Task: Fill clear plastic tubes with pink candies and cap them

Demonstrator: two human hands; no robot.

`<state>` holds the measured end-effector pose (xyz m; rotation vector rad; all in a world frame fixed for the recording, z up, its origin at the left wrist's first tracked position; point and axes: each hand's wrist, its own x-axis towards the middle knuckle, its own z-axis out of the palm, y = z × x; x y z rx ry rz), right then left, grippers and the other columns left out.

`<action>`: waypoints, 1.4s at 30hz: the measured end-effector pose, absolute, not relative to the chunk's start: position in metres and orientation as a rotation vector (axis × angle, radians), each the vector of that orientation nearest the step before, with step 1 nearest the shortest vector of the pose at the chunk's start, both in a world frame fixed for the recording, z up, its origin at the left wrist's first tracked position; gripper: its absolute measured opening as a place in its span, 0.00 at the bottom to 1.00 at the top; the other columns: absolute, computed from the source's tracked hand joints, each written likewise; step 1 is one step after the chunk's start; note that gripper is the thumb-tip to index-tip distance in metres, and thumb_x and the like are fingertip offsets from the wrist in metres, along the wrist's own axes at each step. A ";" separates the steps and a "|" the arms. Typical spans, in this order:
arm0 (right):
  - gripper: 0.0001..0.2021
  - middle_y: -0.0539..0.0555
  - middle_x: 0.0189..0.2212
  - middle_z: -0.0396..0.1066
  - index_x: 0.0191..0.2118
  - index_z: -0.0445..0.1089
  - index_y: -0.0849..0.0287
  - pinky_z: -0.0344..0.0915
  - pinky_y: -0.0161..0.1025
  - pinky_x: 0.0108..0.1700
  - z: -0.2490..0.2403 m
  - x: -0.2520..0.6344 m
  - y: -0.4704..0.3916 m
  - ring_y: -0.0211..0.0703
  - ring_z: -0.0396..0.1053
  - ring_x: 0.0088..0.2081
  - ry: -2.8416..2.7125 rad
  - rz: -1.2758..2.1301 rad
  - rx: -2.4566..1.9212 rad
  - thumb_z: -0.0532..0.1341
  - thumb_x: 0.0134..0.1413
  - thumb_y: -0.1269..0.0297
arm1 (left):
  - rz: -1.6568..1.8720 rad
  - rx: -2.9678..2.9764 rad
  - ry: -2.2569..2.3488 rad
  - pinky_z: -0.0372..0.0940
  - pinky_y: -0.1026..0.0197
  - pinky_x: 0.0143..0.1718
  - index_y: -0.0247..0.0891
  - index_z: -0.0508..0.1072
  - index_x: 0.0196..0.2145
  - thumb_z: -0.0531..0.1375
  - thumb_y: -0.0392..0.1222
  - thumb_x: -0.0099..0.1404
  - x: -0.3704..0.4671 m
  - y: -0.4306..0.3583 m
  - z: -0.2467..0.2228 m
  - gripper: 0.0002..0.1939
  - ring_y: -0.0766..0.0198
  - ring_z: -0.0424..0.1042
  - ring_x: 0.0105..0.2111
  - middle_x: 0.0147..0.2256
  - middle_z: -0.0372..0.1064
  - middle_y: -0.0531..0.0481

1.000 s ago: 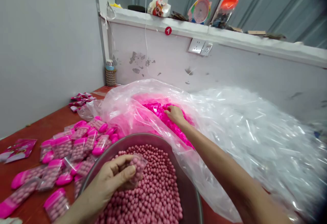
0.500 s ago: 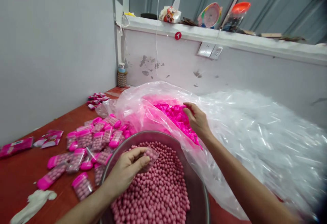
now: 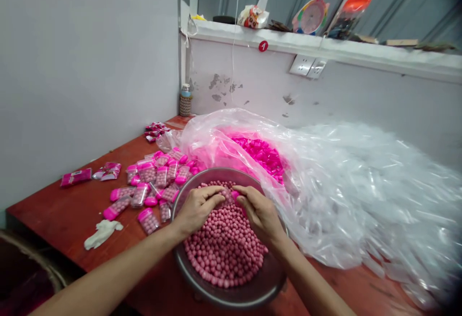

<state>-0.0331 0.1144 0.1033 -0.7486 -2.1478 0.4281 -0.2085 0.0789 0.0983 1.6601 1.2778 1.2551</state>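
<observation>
A dark round basin (image 3: 231,301) holds a heap of pink beads (image 3: 227,244). Over its far part, my left hand (image 3: 200,206) pinches a small clear container (image 3: 227,195) filled with pink beads. My right hand (image 3: 260,210) is closed on a bright pink cap (image 3: 235,195), right beside the container's end. Whether cap and container touch is too small to tell. Behind the basin, a clear plastic bag (image 3: 202,126) lies open around many pink caps (image 3: 263,155). Several filled containers with pink caps (image 3: 147,171) lie left of the basin.
Clear plastic pieces (image 3: 361,176) are heaped on the right of the red table (image 3: 72,229). A white cloth (image 3: 103,233) and pink packets (image 3: 76,177) lie at the left. A bottle in a woven holder (image 3: 185,102) stands at the back corner, below a cluttered shelf (image 3: 224,31).
My right hand has come back from the bag of caps to the basin, now with a pink cap, and meets my left hand. The view has shifted, showing more of the table's front.
</observation>
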 end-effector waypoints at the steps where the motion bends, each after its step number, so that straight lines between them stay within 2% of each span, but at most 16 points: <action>1: 0.11 0.55 0.38 0.69 0.45 0.65 0.57 0.64 0.39 0.42 0.104 -0.031 0.113 0.42 0.67 0.41 -2.096 0.423 -0.783 0.52 0.57 0.68 | 1.262 1.674 1.253 0.62 0.64 0.41 0.35 0.74 0.40 0.55 0.39 0.61 -0.208 0.079 0.099 0.12 0.61 0.70 0.38 0.38 0.74 0.48; 5: 0.11 0.54 0.40 0.69 0.46 0.64 0.56 0.63 0.38 0.44 0.111 -0.033 0.109 0.41 0.67 0.41 -1.961 0.388 -0.883 0.53 0.57 0.67 | 1.271 1.696 1.175 0.63 0.65 0.37 0.37 0.75 0.39 0.54 0.40 0.61 -0.207 0.080 0.101 0.11 0.63 0.71 0.35 0.36 0.74 0.49; 9: 0.10 0.54 0.37 0.69 0.45 0.64 0.57 0.64 0.38 0.42 0.110 -0.045 0.112 0.41 0.67 0.40 -2.085 0.415 -0.837 0.52 0.57 0.67 | 1.296 1.665 1.191 0.63 0.65 0.39 0.37 0.74 0.41 0.56 0.39 0.61 -0.208 0.080 0.098 0.12 0.62 0.71 0.37 0.39 0.74 0.49; 13: 0.10 0.55 0.38 0.69 0.45 0.63 0.57 0.64 0.39 0.43 0.100 -0.047 0.111 0.42 0.67 0.41 -2.156 0.378 -0.838 0.52 0.57 0.70 | 1.312 1.691 1.255 0.64 0.65 0.38 0.38 0.76 0.38 0.56 0.37 0.60 -0.211 0.079 0.097 0.11 0.62 0.72 0.36 0.36 0.75 0.50; 20: 0.12 0.56 0.38 0.68 0.46 0.60 0.58 0.65 0.40 0.43 0.095 -0.036 0.106 0.42 0.66 0.41 -2.291 0.315 -0.689 0.52 0.56 0.73 | 1.272 1.942 1.270 0.64 0.65 0.35 0.36 0.76 0.35 0.55 0.35 0.60 -0.210 0.077 0.091 0.09 0.63 0.72 0.32 0.32 0.75 0.48; 25: 0.11 0.56 0.37 0.68 0.45 0.61 0.58 0.66 0.41 0.42 0.097 -0.037 0.112 0.43 0.67 0.40 -2.345 0.302 -0.659 0.52 0.56 0.73 | 1.218 2.144 1.293 0.62 0.63 0.36 0.35 0.74 0.37 0.53 0.35 0.62 -0.211 0.078 0.087 0.11 0.62 0.72 0.32 0.32 0.74 0.46; 31: 0.14 0.57 0.37 0.68 0.48 0.61 0.57 0.67 0.41 0.41 0.097 -0.032 0.100 0.43 0.67 0.40 -2.337 0.288 -0.639 0.52 0.56 0.73 | 1.094 2.209 1.281 0.58 0.65 0.29 0.36 0.73 0.29 0.51 0.35 0.62 -0.208 0.072 0.090 0.11 0.65 0.68 0.25 0.23 0.70 0.50; 35: 0.16 0.59 0.37 0.69 0.49 0.63 0.58 0.68 0.43 0.41 0.090 -0.031 0.093 0.45 0.68 0.40 -2.339 0.193 -0.673 0.51 0.55 0.75 | 1.053 2.298 1.267 0.59 0.63 0.31 0.35 0.73 0.29 0.51 0.35 0.62 -0.206 0.070 0.089 0.11 0.62 0.69 0.26 0.25 0.71 0.47; 39: 0.15 0.60 0.40 0.70 0.47 0.66 0.60 0.65 0.48 0.46 0.088 -0.041 0.098 0.48 0.67 0.43 -2.264 0.267 -0.741 0.52 0.55 0.72 | 1.158 1.960 1.269 0.61 0.62 0.34 0.36 0.75 0.28 0.54 0.37 0.59 -0.206 0.073 0.090 0.10 0.61 0.70 0.29 0.26 0.73 0.48; 42: 0.16 0.59 0.44 0.69 0.50 0.65 0.58 0.63 0.50 0.49 0.093 -0.044 0.102 0.48 0.66 0.47 -2.051 0.635 -0.843 0.53 0.55 0.66 | 1.281 1.545 1.124 0.62 0.60 0.40 0.36 0.77 0.32 0.58 0.39 0.56 -0.208 0.079 0.092 0.09 0.59 0.71 0.35 0.31 0.75 0.49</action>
